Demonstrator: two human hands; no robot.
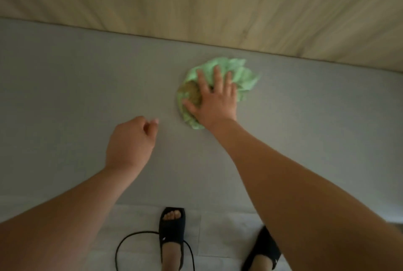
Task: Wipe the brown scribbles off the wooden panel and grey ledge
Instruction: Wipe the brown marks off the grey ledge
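A crumpled light green cloth [237,74] with a brown stain on its left part lies on the wide grey ledge [76,87]. My right hand [214,99] presses flat on the cloth with fingers spread and straight. My left hand [130,139] hovers over the ledge to the left, fingers loosely curled and holding nothing. The wooden panel [196,2] rises behind the ledge. No brown scribbles show on the visible ledge or panel; the picture is blurred.
Below the ledge's front edge is a pale floor [139,218]. My feet in black slides [172,233] stand there, and a black cable [130,240] loops around the left foot.
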